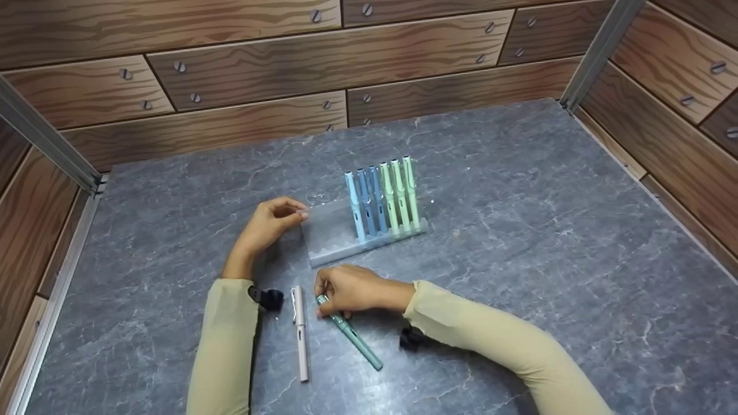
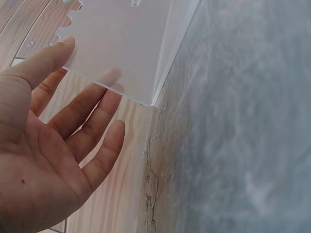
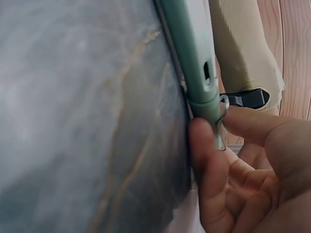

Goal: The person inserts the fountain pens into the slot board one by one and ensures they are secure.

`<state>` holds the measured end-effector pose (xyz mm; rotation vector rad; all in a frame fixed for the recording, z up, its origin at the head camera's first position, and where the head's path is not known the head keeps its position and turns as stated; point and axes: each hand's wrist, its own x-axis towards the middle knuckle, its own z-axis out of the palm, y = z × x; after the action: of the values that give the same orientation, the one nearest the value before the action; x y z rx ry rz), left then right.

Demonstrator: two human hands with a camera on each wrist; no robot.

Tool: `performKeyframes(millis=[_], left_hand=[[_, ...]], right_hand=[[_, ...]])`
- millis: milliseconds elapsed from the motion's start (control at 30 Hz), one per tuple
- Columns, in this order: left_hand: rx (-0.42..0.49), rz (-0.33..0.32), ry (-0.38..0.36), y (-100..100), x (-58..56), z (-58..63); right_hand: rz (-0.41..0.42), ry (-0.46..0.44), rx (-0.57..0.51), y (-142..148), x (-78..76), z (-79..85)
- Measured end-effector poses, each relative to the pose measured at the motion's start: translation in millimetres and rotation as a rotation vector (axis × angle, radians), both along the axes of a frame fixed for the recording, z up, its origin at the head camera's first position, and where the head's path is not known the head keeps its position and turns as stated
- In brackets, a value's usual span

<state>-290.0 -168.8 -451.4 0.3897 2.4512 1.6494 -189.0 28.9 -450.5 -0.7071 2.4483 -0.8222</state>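
Note:
My left hand holds the left edge of a clear plastic pen stand. In the left wrist view the thumb lies on one face of its panel, with fingertips showing through from behind. Light blue, darker blue and light green pens stand side by side in the stand's right half. Just in front of it, my right hand pinches a dark green pen by its capped, clipped end. This pen lies slanted along the tabletop, and the right wrist view shows its barrel close against the surface.
A pale pinkish-grey pen lies on the grey marbled table, left of the dark green one and between the forearms. Wood-patterned walls with metal corner posts enclose the table at the back and sides.

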Motion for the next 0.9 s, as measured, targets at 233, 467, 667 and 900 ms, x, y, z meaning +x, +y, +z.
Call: performKeyframes(millis=[233,467,667,900], left_hand=[[0.001,0.003,0.008,0,0.6,0.5],[0.012,0.001,0.008,0,0.3,0.9],[-0.004,-0.003,-0.017,1,0.4,3.0],[-0.022,-0.007,-0.018,5,14.9,25.3]], right_hand=[[-0.032,0.002,0.029,1,-0.6,3.4],[-0.056,-0.009,-0.009,7,-5.8,9.9],[-0.068,0.027,-0.043,13,-10.8,17.5],[-0.09,0.026,-0.134,20,-15.1,32.8]])
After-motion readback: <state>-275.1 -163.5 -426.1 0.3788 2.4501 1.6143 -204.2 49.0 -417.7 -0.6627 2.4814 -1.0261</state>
